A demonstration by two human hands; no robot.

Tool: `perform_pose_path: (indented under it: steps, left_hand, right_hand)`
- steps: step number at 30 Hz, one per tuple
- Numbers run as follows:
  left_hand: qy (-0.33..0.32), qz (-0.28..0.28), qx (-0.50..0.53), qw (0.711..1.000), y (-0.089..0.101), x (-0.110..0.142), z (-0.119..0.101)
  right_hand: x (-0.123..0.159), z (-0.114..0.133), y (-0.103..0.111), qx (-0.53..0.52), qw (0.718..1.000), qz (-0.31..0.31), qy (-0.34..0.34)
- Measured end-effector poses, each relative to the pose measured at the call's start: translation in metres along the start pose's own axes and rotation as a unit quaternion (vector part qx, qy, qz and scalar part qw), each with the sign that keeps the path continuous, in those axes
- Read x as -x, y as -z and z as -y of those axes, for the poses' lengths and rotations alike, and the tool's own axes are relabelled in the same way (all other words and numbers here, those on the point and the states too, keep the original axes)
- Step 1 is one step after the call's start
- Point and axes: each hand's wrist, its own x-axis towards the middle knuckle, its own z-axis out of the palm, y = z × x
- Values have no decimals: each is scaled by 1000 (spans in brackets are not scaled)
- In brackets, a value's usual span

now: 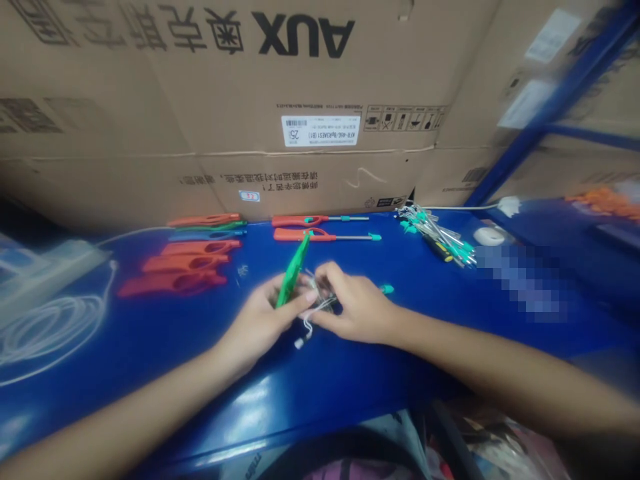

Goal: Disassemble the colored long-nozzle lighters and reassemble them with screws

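Observation:
My left hand (263,317) is closed around a green lighter casing (294,270), which stands tilted up between thumb and fingers. My right hand (360,303) pinches a lighter's inner parts close against it. From them a white wire (309,327) with a small white end hangs below the fingers. A teal tip (387,289) shows beyond the right hand, apparently on the metal rod of these parts; the hand hides most of it. Behind the hands lie an orange-red lighter (290,234) and a second orange-red lighter (289,221), both with metal rods pointing right.
Red, blue and green casings (193,263) lie in a row at left. At right is a pile of metal rods (437,233) with teal tips, near a white roll (489,236). Coiled white tubing (55,313) sits far left. A large cardboard box (225,120) walls off the blue table's back.

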Motion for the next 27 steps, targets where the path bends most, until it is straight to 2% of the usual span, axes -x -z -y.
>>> perform_pose_path:
  steps: [2,5,9,12,15,20,27]
  left_hand:
    - [-25,1,-27,999,3,-2,1]
    - [-92,-8,-157,983,14,-6,4]
    - [-201,28,-358,911,32,-11,8]
    - [-209,50,-430,877,39,-13,11]
    - [-193,65,-444,873,40,-15,15]
    - [-197,56,-428,880,38,-17,18]
    - [-201,42,-419,884,39,-18,23]
  right_hand:
    - [-1,-5,-1,7,1000,6,9]
    - [-3,-15,4,37,999,5,32]
    - [-6,-26,17,114,993,31,3]
    - [-7,-29,23,162,983,84,-2]
    - [-7,-29,24,168,979,117,4]
    - [-8,-30,23,153,979,131,11]
    - [-9,-30,21,212,962,169,45]
